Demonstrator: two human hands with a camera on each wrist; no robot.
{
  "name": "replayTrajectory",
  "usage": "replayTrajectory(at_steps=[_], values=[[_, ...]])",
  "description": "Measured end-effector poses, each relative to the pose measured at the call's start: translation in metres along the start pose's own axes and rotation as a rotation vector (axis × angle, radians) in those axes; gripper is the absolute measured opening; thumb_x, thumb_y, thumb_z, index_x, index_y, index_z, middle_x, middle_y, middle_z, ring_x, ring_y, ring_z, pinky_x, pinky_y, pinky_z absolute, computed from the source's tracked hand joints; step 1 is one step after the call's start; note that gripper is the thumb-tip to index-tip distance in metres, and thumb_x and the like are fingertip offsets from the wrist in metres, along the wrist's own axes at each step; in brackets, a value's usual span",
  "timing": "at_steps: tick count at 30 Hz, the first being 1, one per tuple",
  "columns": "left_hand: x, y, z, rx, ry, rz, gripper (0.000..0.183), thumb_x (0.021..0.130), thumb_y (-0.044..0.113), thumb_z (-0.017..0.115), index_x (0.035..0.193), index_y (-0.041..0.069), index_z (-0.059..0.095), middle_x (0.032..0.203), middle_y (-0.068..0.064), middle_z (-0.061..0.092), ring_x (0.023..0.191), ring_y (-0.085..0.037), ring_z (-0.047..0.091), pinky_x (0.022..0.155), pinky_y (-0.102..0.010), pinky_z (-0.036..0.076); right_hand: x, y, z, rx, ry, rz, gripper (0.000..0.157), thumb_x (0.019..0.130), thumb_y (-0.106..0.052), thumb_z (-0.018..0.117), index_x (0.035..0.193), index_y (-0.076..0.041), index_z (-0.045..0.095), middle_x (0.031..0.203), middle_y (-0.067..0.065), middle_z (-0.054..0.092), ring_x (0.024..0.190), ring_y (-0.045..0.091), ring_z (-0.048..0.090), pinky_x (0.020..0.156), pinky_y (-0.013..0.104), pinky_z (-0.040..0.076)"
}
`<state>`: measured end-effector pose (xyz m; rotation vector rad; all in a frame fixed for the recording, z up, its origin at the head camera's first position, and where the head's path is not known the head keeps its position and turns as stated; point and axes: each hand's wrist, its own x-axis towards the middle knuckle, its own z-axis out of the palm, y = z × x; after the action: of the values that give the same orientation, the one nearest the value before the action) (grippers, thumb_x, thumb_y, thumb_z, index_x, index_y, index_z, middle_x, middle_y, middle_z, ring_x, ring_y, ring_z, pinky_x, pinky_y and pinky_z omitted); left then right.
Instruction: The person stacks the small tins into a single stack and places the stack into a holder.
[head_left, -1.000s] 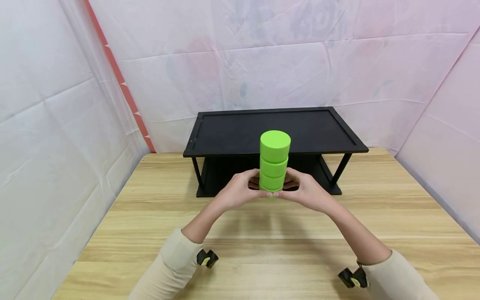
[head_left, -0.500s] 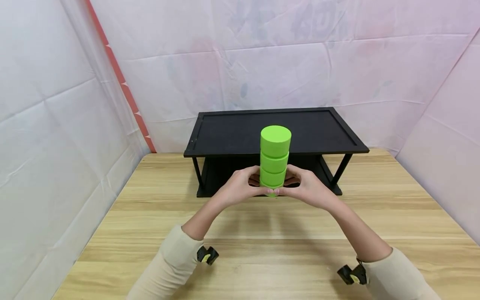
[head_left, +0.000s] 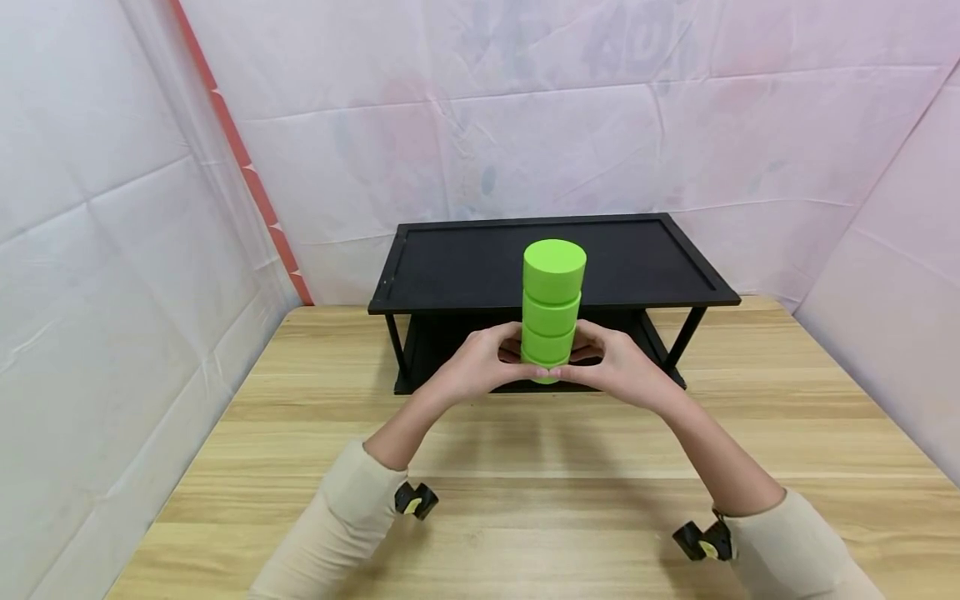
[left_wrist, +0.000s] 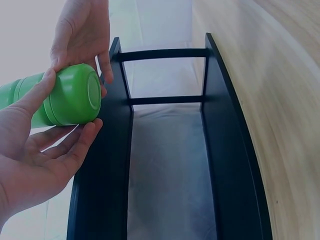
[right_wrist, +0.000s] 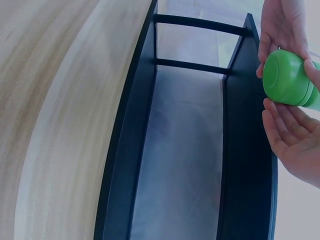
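Observation:
A bright green upright stack of cup-shaped containers [head_left: 552,292] is held in the air between both hands, in front of a black two-tier rack [head_left: 480,267]. My left hand [head_left: 480,362] grips the lower part from the left, and my right hand [head_left: 618,362] grips it from the right. The two thumbs meet at the near side, close to the base; the other fingers reach round behind. In the left wrist view, the rounded underside of the stack [left_wrist: 77,95] shows between the hands. The right wrist view catches the green base [right_wrist: 285,77] at its right edge.
The rack stands at the back of a wooden table [head_left: 555,517], its top shelf rimmed and its lower shelf near the tabletop. White cloth sheets [head_left: 540,150] hang behind and at both sides, with a red strip [head_left: 236,150] at the back left corner.
Both hands have lifted the green stack slightly, and it has shifted a touch to the right in the head view. The grip looks the same, and the rack has stayed in place.

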<state>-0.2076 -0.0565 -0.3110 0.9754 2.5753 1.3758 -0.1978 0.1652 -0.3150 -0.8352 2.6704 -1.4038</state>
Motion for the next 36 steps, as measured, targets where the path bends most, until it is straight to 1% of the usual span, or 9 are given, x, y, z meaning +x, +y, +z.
replayTrajectory(at_steps=[11, 18, 25, 32, 36], values=[[0.005, 0.001, -0.002, 0.018, 0.004, -0.004, 0.046, 0.078, 0.026, 0.075, 0.117, 0.01, 0.057, 0.102, 0.002, 0.061, 0.089, -0.006, 0.058, 0.075, -0.02, 0.048, 0.005, 0.001, -0.004, 0.01, 0.002, -0.015, 0.049, 0.078, -0.026, 0.075, 0.119, -0.008, 0.056, 0.106, 0.005, 0.061, 0.093, 0.018, 0.059, 0.081, 0.04, 0.047], [0.009, 0.002, -0.005, 0.041, 0.014, 0.001, 0.046, 0.078, 0.027, 0.075, 0.118, 0.01, 0.057, 0.102, 0.002, 0.061, 0.091, -0.007, 0.058, 0.075, -0.02, 0.048, 0.007, -0.001, -0.008, 0.02, 0.007, -0.004, 0.047, 0.078, -0.027, 0.075, 0.118, -0.009, 0.056, 0.103, 0.004, 0.061, 0.092, 0.018, 0.058, 0.081, 0.041, 0.047], [0.011, 0.003, -0.008, 0.057, 0.015, -0.005, 0.048, 0.079, 0.027, 0.074, 0.119, 0.01, 0.056, 0.103, 0.002, 0.061, 0.093, -0.007, 0.057, 0.076, -0.02, 0.047, 0.01, -0.002, -0.009, 0.016, 0.01, -0.006, 0.047, 0.079, -0.025, 0.074, 0.119, -0.007, 0.056, 0.104, 0.005, 0.06, 0.093, 0.017, 0.059, 0.082, 0.037, 0.047], [0.014, 0.003, -0.012, 0.06, 0.005, -0.026, 0.049, 0.079, 0.029, 0.073, 0.121, 0.011, 0.055, 0.104, 0.002, 0.06, 0.093, -0.008, 0.057, 0.077, -0.021, 0.047, 0.014, -0.003, -0.011, 0.019, 0.011, -0.002, 0.051, 0.079, -0.027, 0.074, 0.122, -0.008, 0.054, 0.109, 0.005, 0.059, 0.094, 0.018, 0.058, 0.082, 0.04, 0.047], [0.017, 0.004, -0.013, 0.065, -0.001, -0.027, 0.048, 0.08, 0.028, 0.073, 0.121, 0.011, 0.055, 0.104, 0.003, 0.06, 0.093, -0.008, 0.057, 0.077, -0.021, 0.047, 0.015, -0.002, -0.012, 0.021, 0.016, 0.002, 0.051, 0.079, -0.028, 0.074, 0.122, -0.008, 0.054, 0.108, 0.006, 0.059, 0.094, 0.019, 0.058, 0.082, 0.04, 0.046]])
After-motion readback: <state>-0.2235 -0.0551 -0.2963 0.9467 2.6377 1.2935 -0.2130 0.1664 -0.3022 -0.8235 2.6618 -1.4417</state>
